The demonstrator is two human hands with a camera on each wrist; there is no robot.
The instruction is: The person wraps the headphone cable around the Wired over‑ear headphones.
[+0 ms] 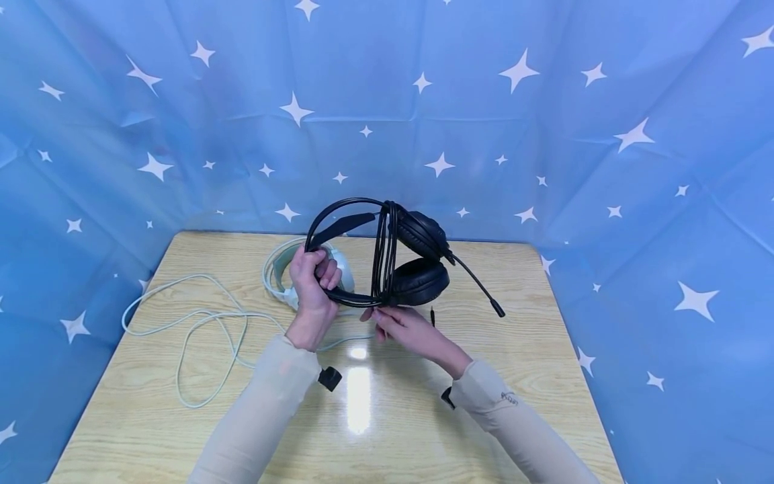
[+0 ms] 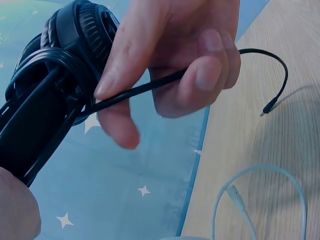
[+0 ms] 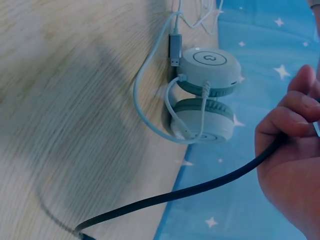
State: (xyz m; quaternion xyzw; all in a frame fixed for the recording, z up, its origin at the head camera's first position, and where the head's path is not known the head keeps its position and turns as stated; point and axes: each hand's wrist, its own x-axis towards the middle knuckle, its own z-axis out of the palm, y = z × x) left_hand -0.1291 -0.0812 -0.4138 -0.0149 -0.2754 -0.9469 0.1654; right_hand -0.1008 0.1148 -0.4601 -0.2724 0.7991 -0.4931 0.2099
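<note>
One black headset (image 1: 420, 282); one white headset (image 3: 220, 70), at nine o'clock. Left hand (image 1: 316, 279) grips the black band (image 1: 351, 298); right hand (image 1: 402, 327), at six o'clock, seemingly pinches one cable (image 3: 200, 188).

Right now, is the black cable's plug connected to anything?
No, the left wrist view shows the plug bare at the end of the cable the right hand holds.

Head view: from above the wearer, forward and down across the table (image 1: 121, 430). Wrist views: close, turned sideways, both sharing the right hand (image 1: 410, 329) and black cable (image 2: 150, 86).
</note>
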